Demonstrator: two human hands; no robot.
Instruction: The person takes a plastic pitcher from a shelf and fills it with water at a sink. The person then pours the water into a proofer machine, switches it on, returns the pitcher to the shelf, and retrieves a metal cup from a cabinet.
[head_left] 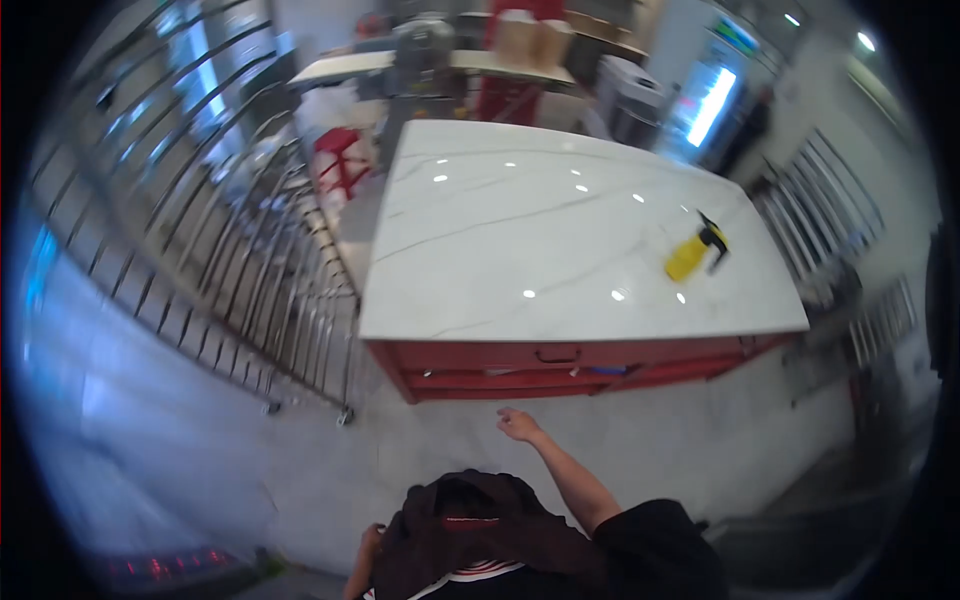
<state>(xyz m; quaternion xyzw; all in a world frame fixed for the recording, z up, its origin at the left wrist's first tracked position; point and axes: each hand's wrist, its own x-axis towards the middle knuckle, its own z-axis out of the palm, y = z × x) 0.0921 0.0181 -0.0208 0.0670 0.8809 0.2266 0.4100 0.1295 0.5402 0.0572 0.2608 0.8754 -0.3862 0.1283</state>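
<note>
My right hand (518, 424) reaches forward above the floor, just short of the red base of the counter. Its fingers are loosely bent and partly stretched out, with nothing seen in them. My left hand (374, 538) hangs low at my side, against my dark clothing (470, 525); its fingers are mostly hidden. Ahead stands a counter with a white, grey-veined top (520, 230). Toward the right of that top lies a yellow spray bottle (686, 258) with a black trigger head, apart from both hands.
The counter's red base (470, 356) has a drawer handle (557, 356) and open shelves with small items. Metal wheeled racks (300, 300) stand on the left. Behind are a lit display fridge (705, 105), a white bin-like unit (630, 90) and paper bags (533, 40). Another rack (825, 205) is at right.
</note>
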